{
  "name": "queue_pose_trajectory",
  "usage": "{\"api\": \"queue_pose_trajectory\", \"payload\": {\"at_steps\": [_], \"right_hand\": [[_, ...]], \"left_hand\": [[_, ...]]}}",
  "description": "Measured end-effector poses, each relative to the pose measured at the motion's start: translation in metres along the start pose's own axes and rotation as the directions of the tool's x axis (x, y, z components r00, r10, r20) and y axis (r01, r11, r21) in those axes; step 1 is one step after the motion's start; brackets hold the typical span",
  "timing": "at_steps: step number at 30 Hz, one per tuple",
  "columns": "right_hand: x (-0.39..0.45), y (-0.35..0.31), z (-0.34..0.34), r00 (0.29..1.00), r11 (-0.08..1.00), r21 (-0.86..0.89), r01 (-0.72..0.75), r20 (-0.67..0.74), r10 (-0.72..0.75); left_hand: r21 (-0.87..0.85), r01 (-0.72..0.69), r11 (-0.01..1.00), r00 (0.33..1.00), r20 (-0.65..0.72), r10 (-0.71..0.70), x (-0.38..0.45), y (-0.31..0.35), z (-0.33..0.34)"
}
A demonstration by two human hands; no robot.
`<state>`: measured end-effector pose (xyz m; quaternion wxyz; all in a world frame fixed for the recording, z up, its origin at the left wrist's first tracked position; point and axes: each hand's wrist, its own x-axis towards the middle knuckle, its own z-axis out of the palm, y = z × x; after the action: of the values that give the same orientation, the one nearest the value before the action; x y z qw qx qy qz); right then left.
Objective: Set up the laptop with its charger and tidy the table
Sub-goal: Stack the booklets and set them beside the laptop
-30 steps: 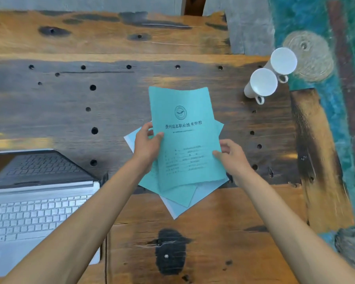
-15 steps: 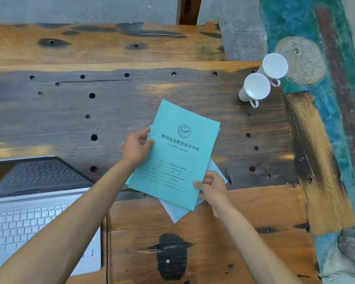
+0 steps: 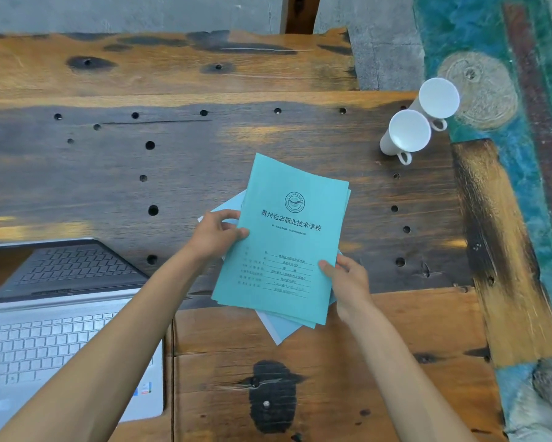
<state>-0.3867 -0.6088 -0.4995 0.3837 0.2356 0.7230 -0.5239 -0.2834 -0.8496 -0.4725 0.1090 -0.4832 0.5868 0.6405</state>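
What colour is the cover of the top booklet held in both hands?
Teal, with dark printed text and a round emblem: the top booklet, seen best in the head view.

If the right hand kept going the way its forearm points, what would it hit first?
The right hand already grips the teal booklets; it heads up-left across them. Beyond lies bare table, as far as visible.

A rustic study or café spot: slab-wood table [image 3: 268, 74], open laptop [image 3: 61, 330], 2 white cups [image 3: 408, 130].

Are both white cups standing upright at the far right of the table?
Yes, both white cups stand mouth up near the table edge, apart from the teal booklets that the hands grip.
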Motion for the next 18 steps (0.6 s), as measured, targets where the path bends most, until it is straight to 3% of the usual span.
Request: {"api": "queue_pose_trajectory", "payload": {"at_steps": [4, 10, 15, 18], "right_hand": [[0.003, -0.02, -0.023, 0.993, 1.0, 0.025, 0.017, 0.116, -0.019], [0.009, -0.07, -0.032, 0.952, 0.951, -0.25, 0.183, 0.288, -0.107], [0.017, -0.087, -0.018, 0.904, 0.811, -0.504, 0.299, 0.423, -0.07], [0.025, -0.082, -0.009, 0.9, 0.754, -0.566, 0.333, 0.429, -0.076]], "left_hand": [[-0.176, 0.004, 0.984, 1.0, 0.028, 0.001, -0.022, -0.016, 0.009], [-0.394, 0.101, 0.913, 0.994, 0.08, -0.075, -0.055, -0.062, 0.019], [-0.351, 0.224, 0.909, 0.974, 0.07, -0.213, -0.072, -0.096, 0.042], [-0.198, 0.202, 0.959, 0.975, -0.049, -0.215, -0.075, -0.102, 0.049]]}}
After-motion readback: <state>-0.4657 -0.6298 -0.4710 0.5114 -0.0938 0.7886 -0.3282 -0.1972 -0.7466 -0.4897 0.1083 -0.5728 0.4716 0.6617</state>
